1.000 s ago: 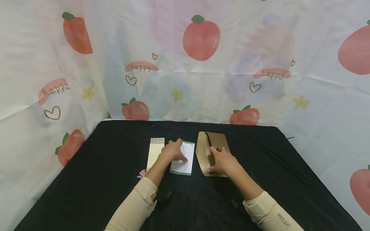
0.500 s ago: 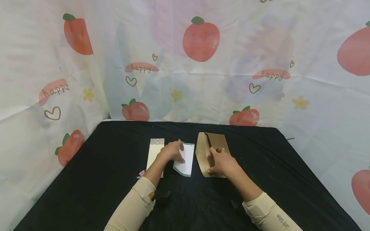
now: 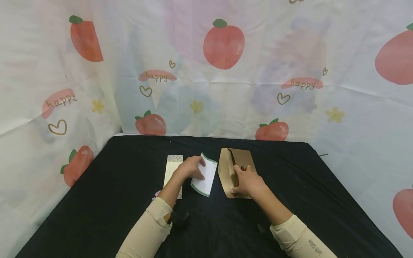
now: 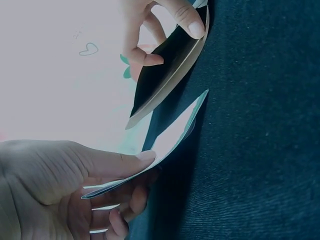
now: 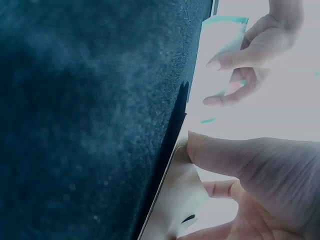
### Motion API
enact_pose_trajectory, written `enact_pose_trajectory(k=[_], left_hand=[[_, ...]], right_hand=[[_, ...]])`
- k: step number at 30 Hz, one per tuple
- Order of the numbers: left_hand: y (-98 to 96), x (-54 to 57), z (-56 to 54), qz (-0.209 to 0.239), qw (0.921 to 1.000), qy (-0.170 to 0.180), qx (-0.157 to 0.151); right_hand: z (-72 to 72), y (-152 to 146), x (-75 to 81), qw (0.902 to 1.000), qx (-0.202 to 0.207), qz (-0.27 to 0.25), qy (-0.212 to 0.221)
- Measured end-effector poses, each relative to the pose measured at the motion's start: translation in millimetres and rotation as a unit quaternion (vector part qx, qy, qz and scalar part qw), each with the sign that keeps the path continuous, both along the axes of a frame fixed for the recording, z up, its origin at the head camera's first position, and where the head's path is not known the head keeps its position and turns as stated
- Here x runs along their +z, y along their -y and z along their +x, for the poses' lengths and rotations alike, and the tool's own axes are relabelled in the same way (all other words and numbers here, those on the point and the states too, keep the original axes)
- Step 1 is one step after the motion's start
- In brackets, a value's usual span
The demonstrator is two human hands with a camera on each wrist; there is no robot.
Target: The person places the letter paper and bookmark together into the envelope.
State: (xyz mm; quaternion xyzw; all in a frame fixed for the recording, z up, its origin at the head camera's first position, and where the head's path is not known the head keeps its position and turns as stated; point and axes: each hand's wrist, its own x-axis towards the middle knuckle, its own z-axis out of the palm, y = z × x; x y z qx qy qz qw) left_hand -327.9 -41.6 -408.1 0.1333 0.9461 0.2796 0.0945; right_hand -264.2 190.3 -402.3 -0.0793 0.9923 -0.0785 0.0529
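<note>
My left hand (image 3: 189, 168) pinches a white card (image 3: 208, 176) with green-trimmed ends, thumb on top and fingers beneath in the left wrist view. The card (image 4: 175, 132) bows and its edge stands off the cloth. To its right lies a brown paper envelope (image 3: 241, 156), its pointed flap (image 3: 224, 172) folded out to the left. My right hand (image 3: 250, 181) grips the envelope, thumb near the lower end of the mouth and fingers farther up. In the left wrist view the mouth (image 4: 172, 60) gapes dark. The card is apart from the envelope.
A cream bookmark-like strip (image 3: 172, 166) with a patterned silver end lies left of the card, partly under my left forearm. A pink tassel (image 3: 157, 194) sits at its lower end. Black cloth (image 3: 129, 200) covers the table; a fruit-print curtain (image 3: 187, 39) stands behind.
The card was lying nearly flat; my left hand has taken hold of it, lifted its left side and tilted it. The right hand and envelope have stayed almost still.
</note>
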Motion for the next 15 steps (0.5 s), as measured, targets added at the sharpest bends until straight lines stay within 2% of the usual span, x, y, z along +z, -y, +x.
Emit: enact_pose_trajectory(k=[6, 15], left_hand=[[2.8, 5.9, 0.6, 0.023, 0.9996, -0.004, -0.014], [7.8, 4.7, -4.0, 0.055, 0.9980, -0.021, -0.024]], right_hand=[[1.3, -0.6, 0.4, 1.0000, 0.001, -0.005, -0.006], [0.9, -0.6, -0.5, 1.0000, -0.001, -0.006, -0.006]])
